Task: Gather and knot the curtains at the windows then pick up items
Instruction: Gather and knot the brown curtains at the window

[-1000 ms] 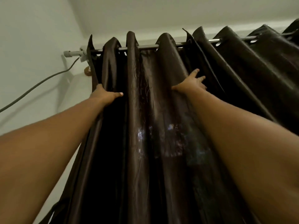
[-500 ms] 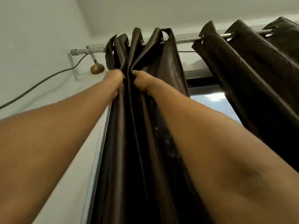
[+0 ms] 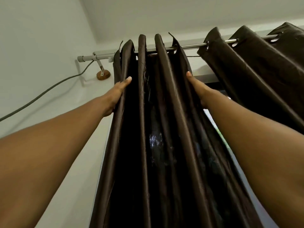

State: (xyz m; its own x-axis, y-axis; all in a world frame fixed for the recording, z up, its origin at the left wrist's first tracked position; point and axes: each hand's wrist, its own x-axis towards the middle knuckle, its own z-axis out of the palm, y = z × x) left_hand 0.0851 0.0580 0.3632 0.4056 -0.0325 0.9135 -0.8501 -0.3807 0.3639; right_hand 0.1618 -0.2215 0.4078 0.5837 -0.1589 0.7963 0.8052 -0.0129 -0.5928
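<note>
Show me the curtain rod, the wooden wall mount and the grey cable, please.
curtain rod (image 3: 190, 46): head view, on a bare shiny stretch of the metal.
wooden wall mount (image 3: 103, 75): head view, middle of its round base.
grey cable (image 3: 49, 90): head view, midway along its run across the wall.

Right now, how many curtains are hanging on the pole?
2. The bunched curtain sits between left hand and right hand; the spread curtain hangs further right. More may be hidden offscreen.

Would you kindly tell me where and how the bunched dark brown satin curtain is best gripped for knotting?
Probably round the whole bunched dark brown satin curtain, below the left hand and right hand, closing in from both outer sides: its folds hang vertically side by side, and the metal rod holds the top.
</note>
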